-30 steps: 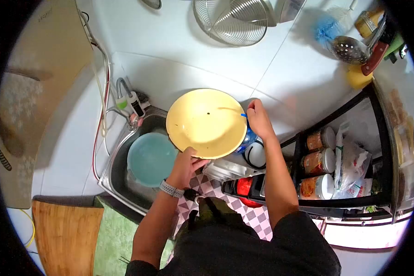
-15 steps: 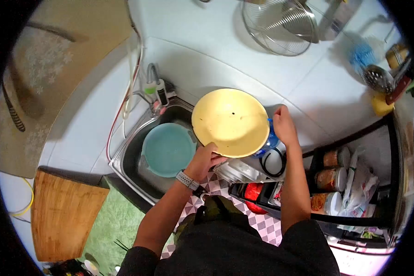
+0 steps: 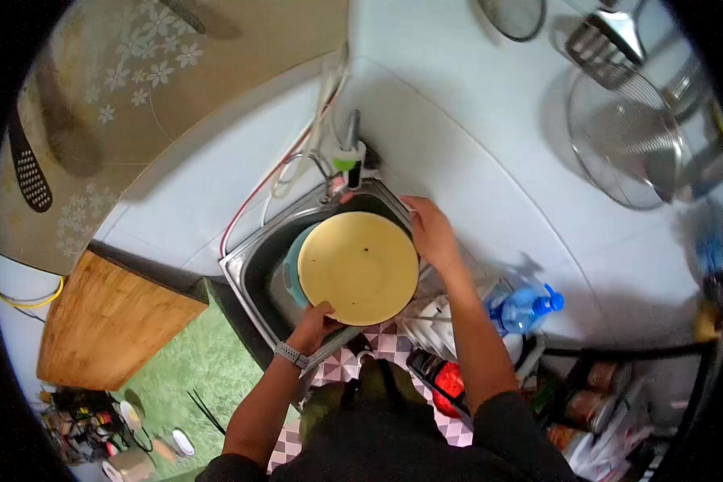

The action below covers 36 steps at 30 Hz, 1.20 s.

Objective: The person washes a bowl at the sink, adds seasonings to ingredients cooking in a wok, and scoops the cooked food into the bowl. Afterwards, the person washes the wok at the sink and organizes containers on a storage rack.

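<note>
A yellow basin (image 3: 361, 269) with a few dark specks sits tilted over the sink (image 3: 231, 261). My left hand (image 3: 310, 328) pinches its lower-left rim, thumb on the inside. Behind it, mostly covered, a teal basin (image 3: 292, 269) shows only its left edge inside the sink. My right hand (image 3: 432, 233) is at the yellow basin's upper right with its fingers curled closed. Its fingertips are partly hidden, and I cannot make out what they hold or whether they touch the rim. The faucet (image 3: 336, 186) stands at the sink's back corner.
To the right, a blue plastic bottle (image 3: 524, 309) stands by white dishes (image 3: 432, 325) in a rack. Wire strainers (image 3: 622, 136) and a slotted turner (image 3: 606, 48) hang on the tiled wall. A wooden board (image 3: 116, 321) lies left, beside a green surface (image 3: 193, 369).
The yellow basin has moved left, from beside the sink to over the teal basin, with my left hand on it. My right hand has moved left, away from the bottle. The view has shifted.
</note>
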Available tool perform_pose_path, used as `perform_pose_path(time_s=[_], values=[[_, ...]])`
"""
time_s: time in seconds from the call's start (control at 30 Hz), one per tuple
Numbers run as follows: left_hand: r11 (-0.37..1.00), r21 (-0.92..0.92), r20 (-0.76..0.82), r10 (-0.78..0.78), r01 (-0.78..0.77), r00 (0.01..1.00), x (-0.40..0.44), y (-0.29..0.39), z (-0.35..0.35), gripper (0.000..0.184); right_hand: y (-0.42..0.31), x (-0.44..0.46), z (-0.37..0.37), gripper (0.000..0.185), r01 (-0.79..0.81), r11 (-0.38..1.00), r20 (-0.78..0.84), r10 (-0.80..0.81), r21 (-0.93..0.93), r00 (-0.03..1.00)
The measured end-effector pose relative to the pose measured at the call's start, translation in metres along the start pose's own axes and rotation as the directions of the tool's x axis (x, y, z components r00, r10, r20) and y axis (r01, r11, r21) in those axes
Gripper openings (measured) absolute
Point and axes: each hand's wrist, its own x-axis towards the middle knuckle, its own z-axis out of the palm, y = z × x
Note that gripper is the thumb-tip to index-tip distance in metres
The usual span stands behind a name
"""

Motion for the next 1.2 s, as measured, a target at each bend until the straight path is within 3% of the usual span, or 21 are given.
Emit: perform_pose_path(time_s=[0.03, 0.1, 0.13, 0.23, 0.3, 0.37, 0.47, 0.53, 0.57, 0.63, 0.67, 0.73, 0.77, 0.83, 0.97, 1.03, 1.07, 1.1, 1.17, 1.2], values=[[1.0, -0.012, -0.018, 0.013, -0.013, 1.0, 0.004, 0.002, -0.011, 0.043, 0.025, 0.021, 0.032, 0.033, 0.018, 1.0, 0.014, -0.018, 0.011, 1.0], [0.996, -0.067, -0.048, 0.05, -0.053, 0.998, 0.017, 0.001, -0.03, 0.041, 0.075, 0.057, 0.092, 0.041, 0.144, 0.949, 0.006, -0.149, -0.282, 0.989], [0.993, -0.089, -0.097, 0.064, -0.072, 0.993, 0.027, 0.001, -0.036, 0.041, 0.09, 0.069, 0.109, 0.041, 0.153, 0.95, 0.018, -0.154, -0.271, 0.988], [0.994, -0.105, -0.164, -0.004, -0.013, 0.986, 0.045, -0.004, -0.053, 0.039, 0.116, 0.081, 0.143, 0.047, 0.11, 0.927, 0.138, -0.064, -0.358, 0.988], [0.992, -0.123, -0.19, -0.02, -0.003, 0.982, 0.058, -0.013, -0.062, 0.04, 0.122, 0.073, 0.153, 0.054, 0.0, 0.886, 0.197, 0.103, -0.464, 0.975], [0.989, -0.146, -0.209, -0.026, -0.005, 0.978, 0.072, -0.02, -0.068, 0.04, 0.126, 0.07, 0.166, 0.054, -0.023, 0.883, 0.188, 0.125, -0.469, 0.974], [0.982, -0.187, -0.184, -0.003, -0.032, 0.983, 0.085, -0.021, -0.065, 0.038, 0.17, 0.065, 0.193, 0.05, 0.056, 0.834, 0.228, 0.085, -0.549, 0.97], [0.969, -0.246, -0.153, -0.023, -0.015, 0.988, 0.089, -0.018, -0.06, 0.038, 0.176, 0.071, 0.201, 0.048, 0.111, 0.802, 0.096, -0.066, -0.587, 0.993], [0.967, -0.256, -0.155, -0.023, -0.018, 0.988, 0.092, -0.016, -0.059, 0.038, 0.182, 0.073, 0.197, 0.048, 0.12, 0.8, 0.105, -0.072, -0.588, 0.992], [0.982, -0.19, -0.147, -0.015, -0.013, 0.989, 0.1, -0.018, -0.06, 0.039, 0.105, 0.092, 0.148, 0.05, -0.095, 0.806, 0.254, 0.292, -0.584, 0.922], [0.98, -0.197, -0.148, -0.022, -0.007, 0.989, 0.101, -0.019, -0.06, 0.039, 0.107, 0.093, 0.145, 0.05, -0.092, 0.804, 0.261, 0.296, -0.588, 0.919], [0.979, -0.204, -0.11, -0.054, 0.031, 0.992, 0.103, -0.018, -0.063, 0.039, 0.115, 0.098, 0.136, 0.043, -0.035, 0.851, 0.133, 0.123, -0.524, 0.983], [0.978, -0.207, -0.113, -0.058, 0.033, 0.992, 0.105, -0.02, -0.064, 0.039, 0.12, 0.099, 0.136, 0.043, -0.034, 0.851, 0.138, 0.124, -0.524, 0.983], [0.983, -0.172, -0.117, -0.078, 0.057, 0.99, 0.109, -0.022, -0.064, 0.04, 0.142, 0.098, 0.147, 0.052, 0.236, 0.857, 0.218, -0.149, -0.458, 0.964], [0.98, -0.194, -0.162, -0.083, 0.051, 0.983, 0.108, -0.023, -0.063, 0.041, 0.201, 0.084, 0.202, 0.053, 0.101, 0.953, 0.185, -0.049, -0.285, 0.982], [0.978, -0.205, -0.142, -0.065, 0.035, 0.988, 0.111, -0.032, -0.068, 0.042, 0.208, 0.082, 0.203, 0.055, 0.391, 0.69, 0.257, -0.295, -0.609, 0.92], [0.978, -0.206, -0.142, -0.071, 0.04, 0.987, 0.113, -0.036, -0.07, 0.042, 0.214, 0.082, 0.198, 0.055, 0.39, 0.691, 0.26, -0.291, -0.609, 0.921], [0.977, -0.211, -0.147, -0.073, 0.041, 0.986, 0.109, -0.034, -0.069, 0.043, 0.171, 0.091, 0.169, 0.055, 0.188, 0.791, 0.31, 0.002, -0.583, 0.951], [0.975, -0.222, -0.161, -0.07, 0.033, 0.984, 0.109, -0.031, -0.072, 0.044, 0.12, 0.115, 0.141, 0.056, -0.024, 0.826, 0.371, 0.279, -0.563, 0.886], [0.975, -0.222, -0.15, -0.068, 0.033, 0.986, 0.11, -0.034, -0.074, 0.046, 0.109, 0.122, 0.134, 0.052, -0.006, 0.895, 0.163, 0.088, -0.447, 0.983]])
